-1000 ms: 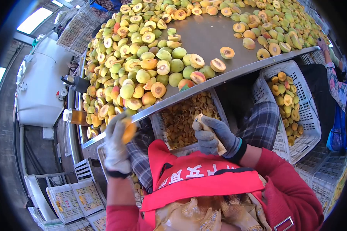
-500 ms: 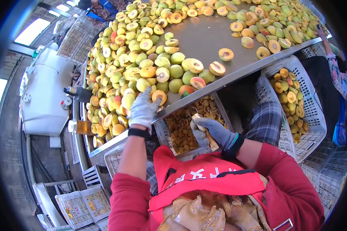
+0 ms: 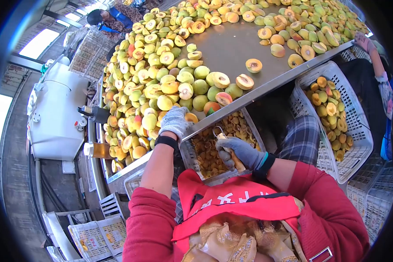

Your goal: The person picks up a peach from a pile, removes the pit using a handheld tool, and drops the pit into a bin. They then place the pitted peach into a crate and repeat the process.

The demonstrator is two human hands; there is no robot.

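In a pale grey glove, my left hand (image 3: 175, 121) is at the near metal edge of the sorting table. Its fingers curl round a halved peach (image 3: 191, 117), mostly covered by the hand. My right hand (image 3: 241, 150), in a darker grey glove, grips a pitting tool (image 3: 236, 160) with a light wooden handle and a metal loop at its tip. The tool is over a crate (image 3: 188, 153) holding many small orange-brown pieces. Yellow-green peach halves (image 3: 153, 91) are heaped beyond my left hand, several with cut faces up.
The metal table (image 3: 231, 41) carries more halves on its far right. To my right, a white crate (image 3: 358, 126) holds peach halves. A co-worker's gloved hand (image 3: 363, 43) touches the table edge; another person (image 3: 118, 19) is at far left. A white tank (image 3: 54, 118) stands left.
My left hand has gone from spread fingers to curling over the peach half, which has shifted slightly right. The tool's loop has turned to show its full ring.
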